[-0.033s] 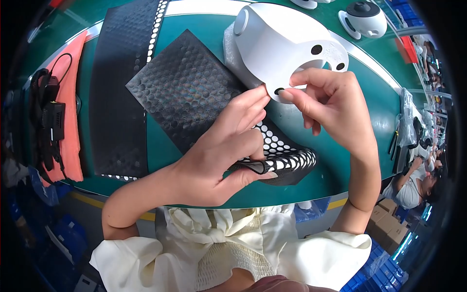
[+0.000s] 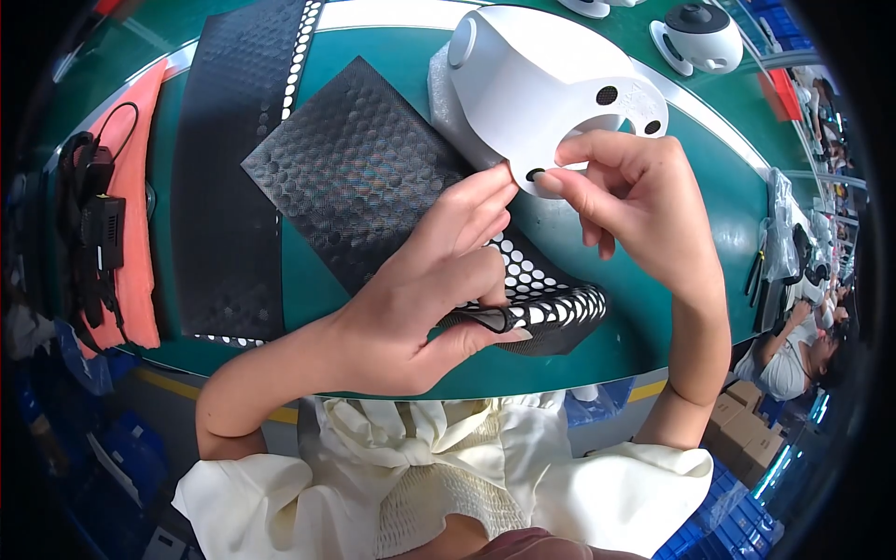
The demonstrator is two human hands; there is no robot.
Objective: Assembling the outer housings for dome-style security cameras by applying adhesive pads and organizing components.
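A white plastic shell (image 2: 551,56) with a curved cut-out lies tilted on the green table. Small round black mesh dots sit on its lobes, one (image 2: 608,95) near the cut-out and another (image 2: 537,175) at the near tip. My right hand (image 2: 625,191) is closed at that tip, thumb on the near dot and index finger by the cut-out rim. My left hand (image 2: 420,299) grips a black sheet of round mesh stickers (image 2: 359,140) between thumb and fingers. The sheet's near end curls over, baring white circles; other left fingertips touch the shell's edge.
Another long black sticker sheet (image 2: 233,168) lies to the left. Beyond it, black electronic gear with a cable (image 2: 103,229) rests on pink foam (image 2: 140,224). A rounded white device (image 2: 705,42) stands at the far right. Clear plastic bags (image 2: 782,243) lie at the right edge.
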